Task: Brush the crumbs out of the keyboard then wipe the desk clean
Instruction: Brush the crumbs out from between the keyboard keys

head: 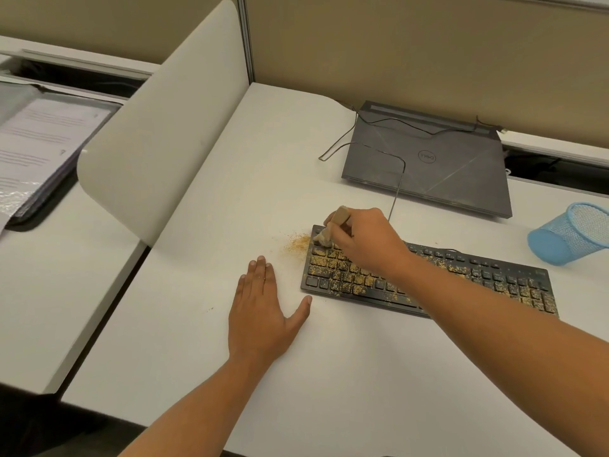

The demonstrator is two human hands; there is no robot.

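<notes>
My left hand (263, 311) lies flat on the desk (329, 384) nearest me. Its fingers are straight and pressed together, the thumb is spread toward the keyboard (342, 278), and it holds nothing. Far left, the print on a stack of papers (43, 140) is too blurred to read. A small heap of tan crumbs (296, 247) sits on the desk just beside the keyboard's left end. The keyboard is black and lies mid-desk, its keys speckled with the same crumbs. My right hand (365, 242) curls round a wooden brush (341, 216), its bristles touching the top-left keys. Behind it, a closed grey laptop (428, 179) shows a Dell logo. At right, a blue mesh cup (570, 234) lies tipped on its side.
</notes>
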